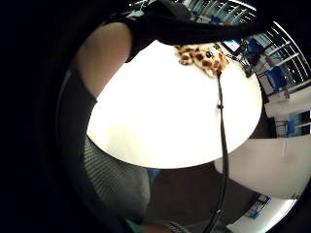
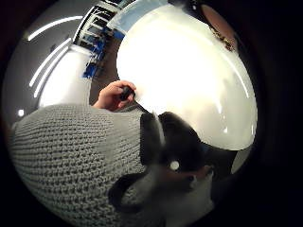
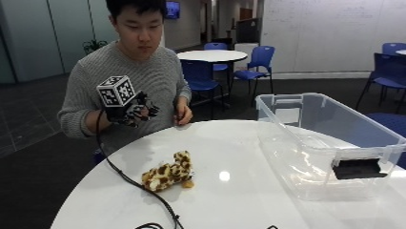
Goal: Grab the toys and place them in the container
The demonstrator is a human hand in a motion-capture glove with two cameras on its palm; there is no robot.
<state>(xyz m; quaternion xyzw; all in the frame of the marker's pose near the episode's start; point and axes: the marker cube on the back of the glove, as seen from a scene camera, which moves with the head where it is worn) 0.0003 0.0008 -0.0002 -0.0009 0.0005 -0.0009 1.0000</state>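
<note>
The spotted plush toy (image 3: 167,176) lies on the white round table (image 3: 241,157), lower left of centre in the outside view, near the table's near-left edge and well apart from everything but a black cable that runs past it. It is the only toy in sight. Its long axis runs on a diagonal across the frame, from lower left up toward the right; the higher, narrower end points up-right, roughly toward the clear plastic container (image 3: 329,143), though which end is the head I cannot tell from here. In the little finger side palm view the toy (image 1: 204,57) sits near the far rim of the table.

The container stands open-topped at the right of the frame, well apart from the toy.

The gloved right hand (image 3: 132,112) hangs in the air in front of the person's chest, upper left, above the table's far edge — fingers loosely curled, nothing in them. The bare hand (image 3: 183,116) rests at the table's edge.

The step in hand looks like the reach. It would go best coming down over the toy's middle, fingers closing across its short width, clear of the cable — then a lift high enough to clear the container's wall.
</note>
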